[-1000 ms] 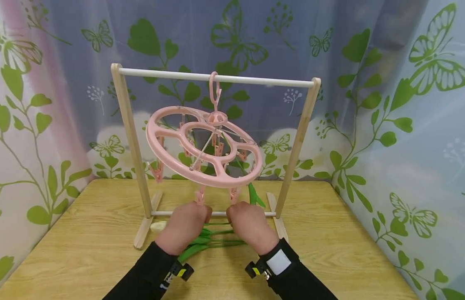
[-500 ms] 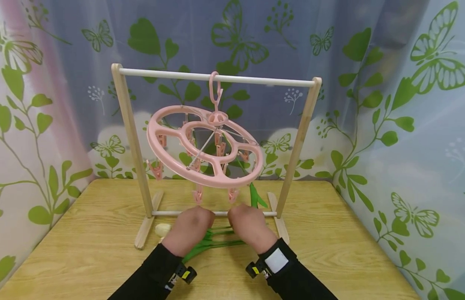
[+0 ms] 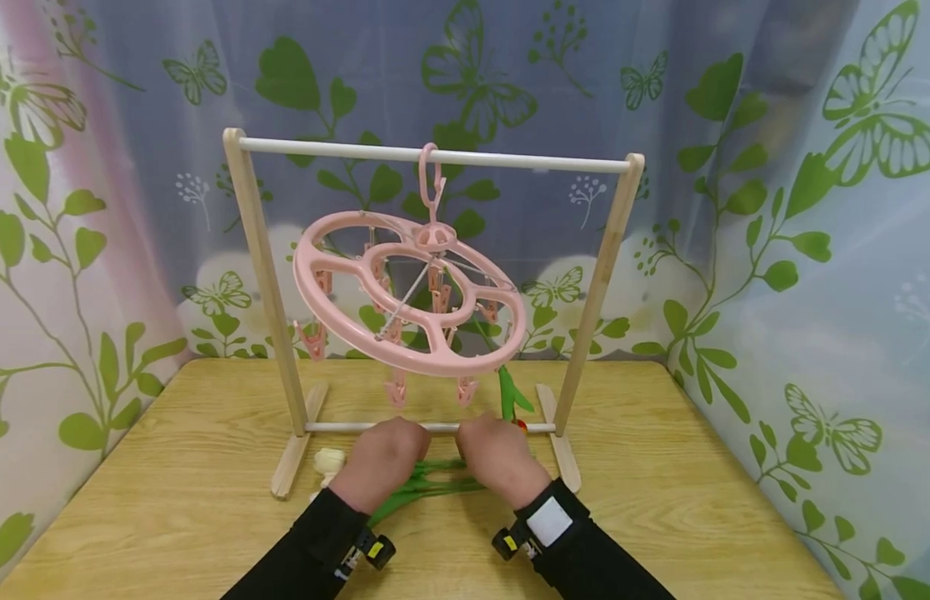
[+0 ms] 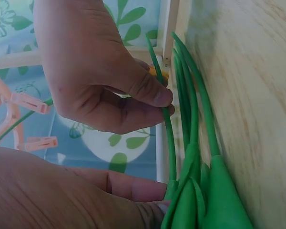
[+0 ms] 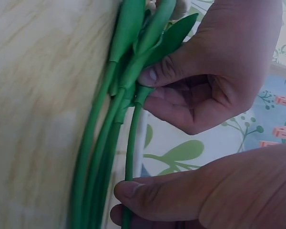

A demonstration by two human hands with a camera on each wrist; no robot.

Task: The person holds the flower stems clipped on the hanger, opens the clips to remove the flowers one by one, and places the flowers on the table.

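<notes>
My left hand (image 3: 386, 458) pinches an artificial tulip (image 4: 170, 143) at its leaf base, thumb and fingertips on the green. My right hand (image 3: 498, 457) pinches the same tulip's thin stem (image 5: 131, 148) further along. Several other tulips lie beside it on the table, their leaves (image 5: 128, 33) bunched near my left hand. One white blossom (image 3: 330, 461) shows left of my left hand. A pink round clip hanger (image 3: 408, 361) hangs tilted above both hands, with pink clips (image 3: 396, 392) dangling just over them.
The hanger hooks onto the white top bar (image 3: 322, 149) of a wooden stand (image 3: 600, 275). A green-leaved tulip (image 3: 507, 396) hangs from the hanger at the right, a red-orange blossom (image 3: 521, 425) below it. The wooden table (image 3: 682, 500) is backed by a patterned curtain (image 3: 555, 83).
Both hands have sunk slightly below the clips, the left also shifting a little right. More of the white blossom shows, and the red-orange blossom has come into sight beside the right hand.
</notes>
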